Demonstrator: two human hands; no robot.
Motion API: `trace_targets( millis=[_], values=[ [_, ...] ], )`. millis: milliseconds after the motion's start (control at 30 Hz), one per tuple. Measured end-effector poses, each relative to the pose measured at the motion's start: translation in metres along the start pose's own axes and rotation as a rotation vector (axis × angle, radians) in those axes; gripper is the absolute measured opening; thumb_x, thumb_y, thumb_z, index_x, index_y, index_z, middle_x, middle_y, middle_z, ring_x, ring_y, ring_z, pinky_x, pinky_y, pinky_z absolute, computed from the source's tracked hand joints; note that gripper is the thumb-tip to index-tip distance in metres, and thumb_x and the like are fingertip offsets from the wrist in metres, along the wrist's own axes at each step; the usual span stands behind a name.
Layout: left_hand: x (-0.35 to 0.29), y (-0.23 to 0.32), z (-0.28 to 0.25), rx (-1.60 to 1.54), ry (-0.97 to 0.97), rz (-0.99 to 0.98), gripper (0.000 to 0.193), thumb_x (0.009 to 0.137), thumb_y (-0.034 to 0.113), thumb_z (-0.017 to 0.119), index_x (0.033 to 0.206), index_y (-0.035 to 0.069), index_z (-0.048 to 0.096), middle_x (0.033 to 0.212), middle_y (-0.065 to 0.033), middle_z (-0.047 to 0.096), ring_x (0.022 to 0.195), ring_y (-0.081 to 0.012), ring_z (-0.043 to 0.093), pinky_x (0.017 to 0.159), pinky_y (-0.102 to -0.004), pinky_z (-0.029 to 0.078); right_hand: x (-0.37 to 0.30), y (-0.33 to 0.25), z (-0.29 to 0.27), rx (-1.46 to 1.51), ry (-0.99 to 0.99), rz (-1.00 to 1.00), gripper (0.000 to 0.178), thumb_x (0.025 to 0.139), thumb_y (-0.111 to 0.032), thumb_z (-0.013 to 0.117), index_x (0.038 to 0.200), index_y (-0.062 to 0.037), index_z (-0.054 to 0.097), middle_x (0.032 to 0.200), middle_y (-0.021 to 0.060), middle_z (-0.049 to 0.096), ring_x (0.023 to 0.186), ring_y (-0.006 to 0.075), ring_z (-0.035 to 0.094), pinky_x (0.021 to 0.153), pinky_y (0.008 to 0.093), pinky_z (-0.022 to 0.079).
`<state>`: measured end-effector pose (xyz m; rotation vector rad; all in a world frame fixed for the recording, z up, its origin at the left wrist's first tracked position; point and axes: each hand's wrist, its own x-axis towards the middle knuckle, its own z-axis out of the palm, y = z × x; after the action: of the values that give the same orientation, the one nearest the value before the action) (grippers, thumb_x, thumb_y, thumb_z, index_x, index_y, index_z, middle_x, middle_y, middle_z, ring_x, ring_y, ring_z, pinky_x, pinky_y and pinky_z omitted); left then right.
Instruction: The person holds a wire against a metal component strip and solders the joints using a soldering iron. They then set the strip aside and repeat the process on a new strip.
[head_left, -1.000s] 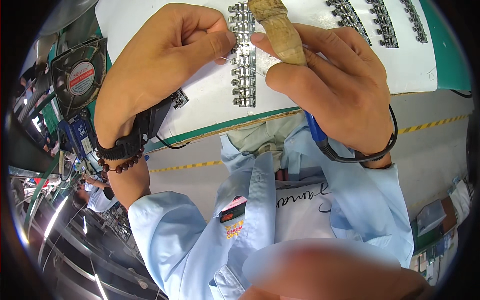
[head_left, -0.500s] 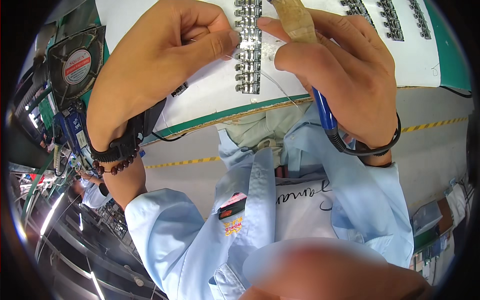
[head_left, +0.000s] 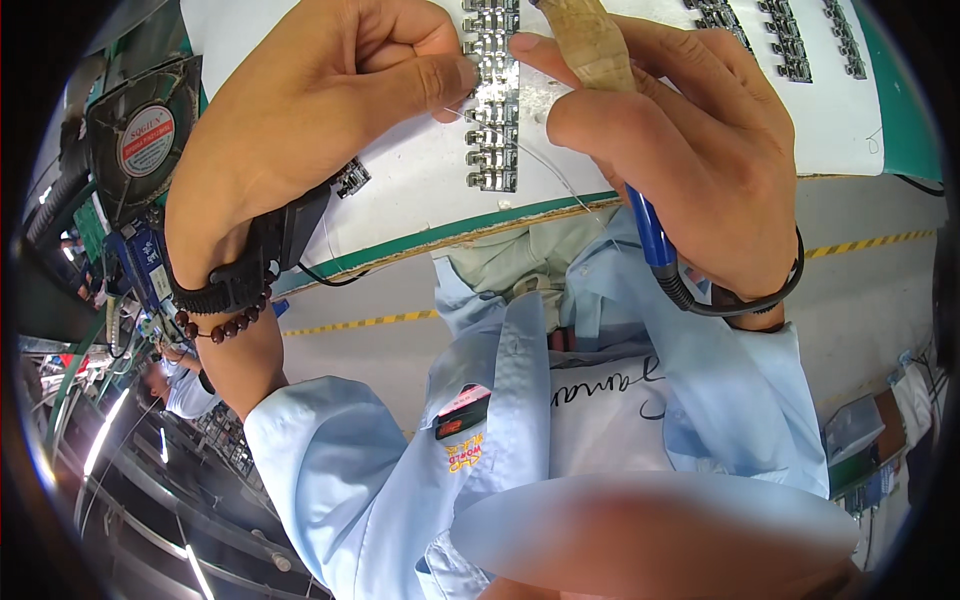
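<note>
A strip of small shiny metal connectors point(head_left: 492, 150) lies upright in the picture on white paper, between my two hands. My left hand point(head_left: 330, 110) is closed at its left side, thumb and forefinger pinching a thin silvery solder wire point(head_left: 545, 158) whose loose length trails across the strip toward the table edge. In my right hand point(head_left: 690, 150) is a soldering iron with a blue handle point(head_left: 652, 235) and a taped tan grip point(head_left: 590, 45). Its tip is cut off by the top of the picture. My right forefinger reaches to the strip's right edge.
More connector strips point(head_left: 785, 40) lie at the upper right of the white paper point(head_left: 840, 125). A connector piece point(head_left: 352, 178) sits beside my left wrist. At the left stands a black fan point(head_left: 148, 140). The iron's black cable point(head_left: 740, 305) loops under my right wrist. Another person point(head_left: 185, 385) is far left.
The view has shifted slightly. My left wrist sits a little farther left, showing more of the connector piece beside it. Both hands keep their holds, and the wire's loose end has swung a little.
</note>
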<state>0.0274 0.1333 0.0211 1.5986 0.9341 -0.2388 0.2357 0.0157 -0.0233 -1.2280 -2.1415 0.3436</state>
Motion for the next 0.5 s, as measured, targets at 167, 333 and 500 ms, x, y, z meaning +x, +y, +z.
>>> trace_targets(
  millis=[167, 333, 500],
  values=[
    [0.0019, 0.001, -0.0003, 0.01, -0.006, -0.006, 0.022, 0.094, 0.011, 0.062, 0.077, -0.001, 0.055, 0.073, 0.0012, 0.055, 0.072, -0.0041, 0.049, 0.067, -0.0212, 0.039, -0.0001, 0.0, -0.0008, 0.009, -0.001, 0.013, 0.024, 0.071, -0.012, 0.074, 0.091, -0.0109, 0.06, 0.107, 0.0076, 0.074, 0.1, 0.0233, 0.069, 0.071, 0.0328, 0.046],
    [0.0005, 0.0018, 0.0021, -0.031, 0.021, -0.026, 0.021, 0.093, 0.011, 0.062, 0.078, -0.002, 0.055, 0.072, 0.0013, 0.055, 0.07, -0.0035, 0.048, 0.066, -0.0202, 0.038, -0.001, -0.0003, 0.0004, 0.015, -0.002, 0.023, 0.024, 0.072, -0.012, 0.074, 0.091, -0.0109, 0.06, 0.107, 0.0076, 0.074, 0.1, 0.0234, 0.069, 0.071, 0.0331, 0.046],
    [-0.0008, 0.0029, 0.0048, -0.004, 0.062, -0.038, 0.021, 0.093, 0.012, 0.062, 0.079, -0.002, 0.057, 0.073, 0.0014, 0.057, 0.068, -0.0028, 0.048, 0.064, -0.0192, 0.038, -0.0021, -0.0015, -0.0005, 0.013, 0.002, 0.029, 0.024, 0.072, -0.011, 0.074, 0.091, -0.0109, 0.06, 0.107, 0.0076, 0.074, 0.1, 0.0234, 0.069, 0.072, 0.0333, 0.046]
  ],
)
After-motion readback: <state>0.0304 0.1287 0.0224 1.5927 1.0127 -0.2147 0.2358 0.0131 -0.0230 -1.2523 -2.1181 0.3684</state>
